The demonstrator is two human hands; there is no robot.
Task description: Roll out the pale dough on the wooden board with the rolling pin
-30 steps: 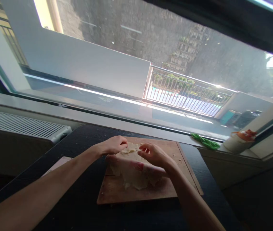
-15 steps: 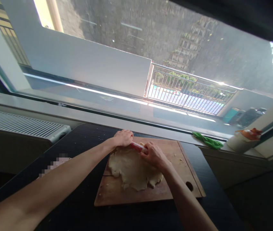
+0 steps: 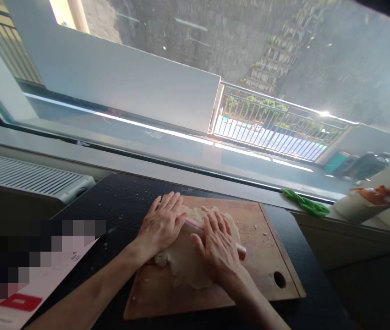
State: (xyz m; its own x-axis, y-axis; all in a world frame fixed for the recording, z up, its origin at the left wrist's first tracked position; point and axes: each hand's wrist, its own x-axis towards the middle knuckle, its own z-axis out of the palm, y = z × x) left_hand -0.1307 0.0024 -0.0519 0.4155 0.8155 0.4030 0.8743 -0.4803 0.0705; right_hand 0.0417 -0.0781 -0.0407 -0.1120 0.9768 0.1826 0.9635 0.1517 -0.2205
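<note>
A thin, ragged sheet of dough [image 3: 191, 261] lies on a wooden cutting board [image 3: 253, 275]. Across the dough runs a rolling pin [image 3: 195, 223], a slim cylinder mostly hidden under my hands, one end poking out past my right hand. My left hand [image 3: 163, 220] lies flat over its far left part, fingers stretched forward. Over the nearer right part rests my right hand [image 3: 217, 243], palm down, with its fingers extended and its thumb apart.
The board sits on a black table [image 3: 119, 201] against a window sill. A green cloth [image 3: 306, 203] and a white pot [image 3: 358, 206] occupy the sill at right. Crumbs dot the board's right side. A radiator [image 3: 36, 178] is at left; a pinkish printed sheet [image 3: 57, 270] shows lower left.
Both hands have gone from gripping the rolling pin at the dough's far edge to lying flat on it, nearer me. The pin has come back over the dough, and the view has shifted slightly.
</note>
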